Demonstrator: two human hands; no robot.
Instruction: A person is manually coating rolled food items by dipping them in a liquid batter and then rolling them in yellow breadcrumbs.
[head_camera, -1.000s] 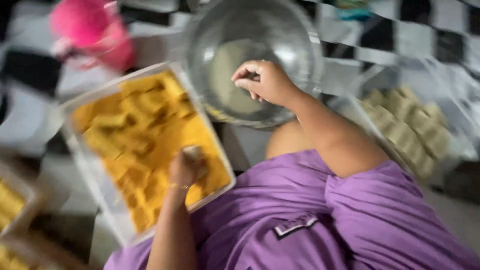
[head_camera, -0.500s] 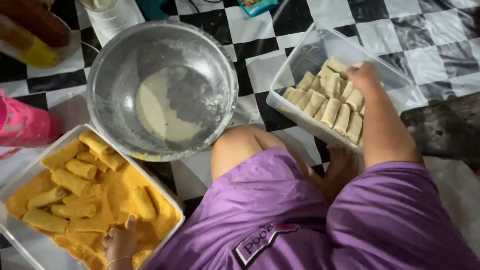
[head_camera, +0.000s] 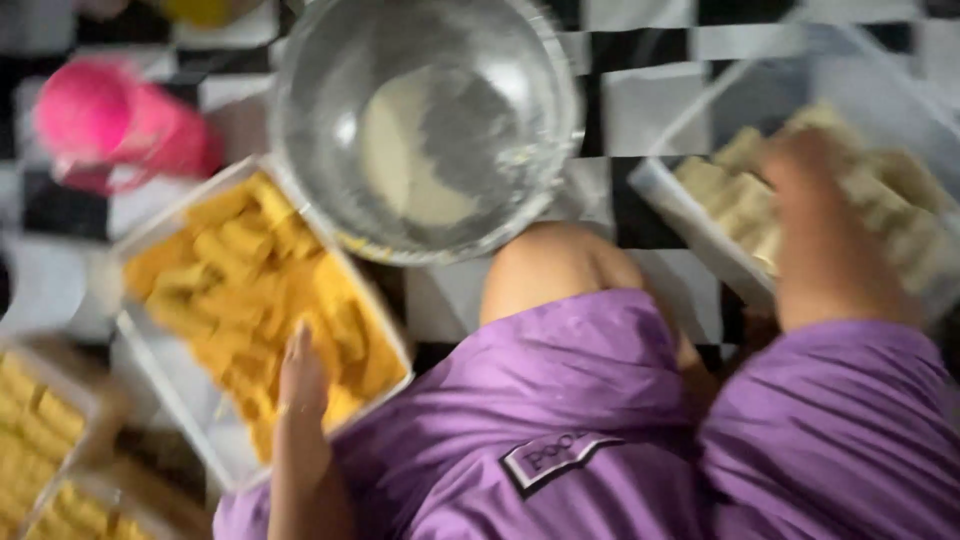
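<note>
The picture is blurred by motion. My left hand (head_camera: 300, 375) lies flat, fingers together, on yellow crumb-coated rolls (head_camera: 240, 290) in a white tray (head_camera: 190, 420) at the lower left. My right hand (head_camera: 815, 215) reaches into a clear plastic box (head_camera: 690, 225) of pale uncoated rolls (head_camera: 740, 165) at the right; whether it grips one is hidden by blur. Between them stands a large metal bowl (head_camera: 520, 60) with a thin pool of whitish batter (head_camera: 400, 150). My knee (head_camera: 550, 265) and purple shorts fill the lower middle.
A pink plastic cup (head_camera: 110, 135) lies at the upper left on the black-and-white chequered floor (head_camera: 650, 95). More trays of yellow coated rolls (head_camera: 35, 420) sit at the far lower left.
The view has swung and zoomed in. My right hand went from over the bowl to the box of pale rolls and stays there. My left hand remains on the coated rolls.
</note>
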